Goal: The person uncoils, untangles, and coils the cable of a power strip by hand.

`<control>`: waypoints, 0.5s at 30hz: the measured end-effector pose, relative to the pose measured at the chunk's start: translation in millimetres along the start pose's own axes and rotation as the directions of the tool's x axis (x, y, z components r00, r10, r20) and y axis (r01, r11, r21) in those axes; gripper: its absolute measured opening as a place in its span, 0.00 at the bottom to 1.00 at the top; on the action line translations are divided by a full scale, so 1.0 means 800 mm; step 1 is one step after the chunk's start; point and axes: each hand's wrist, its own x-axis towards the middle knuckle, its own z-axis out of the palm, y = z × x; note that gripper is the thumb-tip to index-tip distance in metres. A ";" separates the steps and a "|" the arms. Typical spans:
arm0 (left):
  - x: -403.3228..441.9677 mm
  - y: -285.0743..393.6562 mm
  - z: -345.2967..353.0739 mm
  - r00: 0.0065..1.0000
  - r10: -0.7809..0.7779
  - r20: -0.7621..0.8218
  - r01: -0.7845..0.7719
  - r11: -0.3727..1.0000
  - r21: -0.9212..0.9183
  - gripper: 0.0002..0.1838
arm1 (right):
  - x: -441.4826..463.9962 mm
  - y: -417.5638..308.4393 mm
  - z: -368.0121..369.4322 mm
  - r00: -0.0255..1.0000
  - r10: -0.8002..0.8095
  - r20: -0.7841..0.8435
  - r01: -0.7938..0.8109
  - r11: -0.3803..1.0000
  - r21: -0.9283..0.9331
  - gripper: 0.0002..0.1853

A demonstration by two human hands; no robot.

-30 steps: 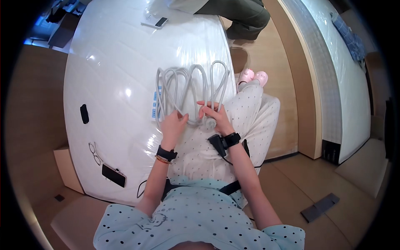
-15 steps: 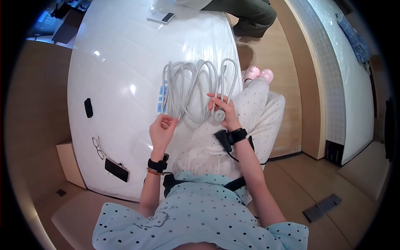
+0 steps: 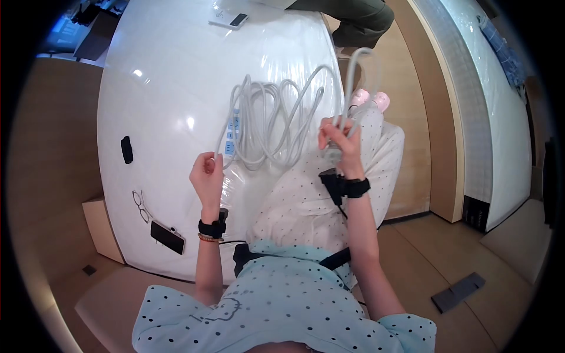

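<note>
A long grey extension cord (image 3: pixel 272 156) lies in loose loops on the plastic-covered mattress (image 3: pixel 170 70). Under its left loops is the power strip (image 3: pixel 229 147) with blue-and-white sockets, partly covered by cord. My left hand (image 3: pixel 206 179) is closed, pinching a strand of the cord at the near left of the pile. My right hand (image 3: pixel 347 147) is wrapped round the cord close to its plug (image 3: pixel 332 155), above my lap. From that hand a blurred loop of cord stands up past the mattress edge.
Left on the mattress are a black object (image 3: pixel 126 150), glasses (image 3: pixel 140 206) and a phone (image 3: pixel 168 237). A white device (image 3: pixel 229 20) lies at the far end, near another person's dark trouser leg (image 3: pixel 359 17). Pink slippers (image 3: pixel 381 102) show beyond my knees.
My right hand has moved right with the plug and cord, lifting a loop and spreading the pile's right side. My left hand has shifted left and slightly up, drawing a strand outward.
</note>
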 end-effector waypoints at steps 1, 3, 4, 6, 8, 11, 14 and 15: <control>0.001 0.011 -0.004 0.998 -0.055 0.018 0.056 0.996 -0.067 0.07 | 0.000 -0.017 -0.001 0.998 -0.045 0.039 0.044 0.999 0.015 0.08; 0.004 0.012 -0.003 0.996 -0.083 0.031 0.087 0.987 -0.132 0.07 | 0.000 -0.047 0.003 0.984 -0.159 0.080 0.157 0.987 0.036 0.07; 0.006 0.013 -0.001 0.995 -0.097 0.039 0.102 0.981 -0.167 0.07 | -0.002 -0.059 0.004 0.983 -0.169 0.070 0.171 0.985 -0.014 0.07; 0.009 0.014 0.004 0.989 -0.130 0.068 0.141 0.970 -0.198 0.07 | -0.007 -0.080 0.006 0.980 -0.192 0.051 0.196 0.974 -0.113 0.07; 0.008 0.011 0.009 0.974 -0.177 0.139 0.204 0.955 -0.215 0.08 | -0.011 -0.084 0.006 0.983 -0.183 0.032 0.185 0.968 -0.170 0.07; 0.007 0.008 0.012 0.927 -0.237 0.291 0.288 0.946 -0.147 0.09 | -0.016 -0.078 0.002 0.988 -0.151 0.025 0.152 0.960 -0.234 0.06; 0.008 0.017 0.008 0.908 -0.207 0.363 0.205 0.978 0.044 0.10 | -0.017 -0.063 0.003 0.995 -0.102 0.017 0.103 0.949 -0.299 0.06; 0.007 0.021 0.008 0.927 -0.160 0.338 0.132 0.986 0.106 0.10 | -0.016 -0.057 0.003 0.996 -0.093 0.017 0.093 0.928 -0.360 0.06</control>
